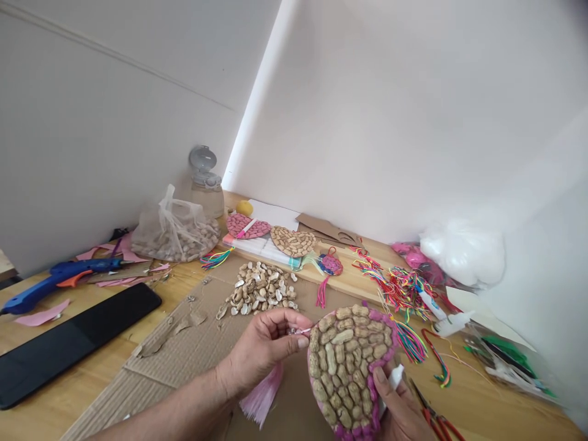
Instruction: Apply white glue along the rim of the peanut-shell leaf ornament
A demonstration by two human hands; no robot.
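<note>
A heart-shaped piece covered in peanut shells [346,361], with purple-painted shells along part of its rim, is held tilted up in my right hand [402,407]. The thumb presses on its front edge; the other fingers are mostly hidden behind. A small white nozzle [395,376] sticks out by that hand, its body hidden. At the heart's left edge, my left hand [260,343] is closed in a pinch on a thin pink cord. Below the fingers hangs a pale pink tassel [261,395]. Behind lies a pile of loose peanut shells [264,288] on corrugated cardboard [184,367].
Left are a black phone [78,343], a blue glue gun [59,282] and a bag of peanuts [174,229]. Shell-covered hearts [293,241] and a jar [206,190] stand behind. Right are tangled cords [404,285], a glue bottle [452,323] and red-handled scissors [438,422].
</note>
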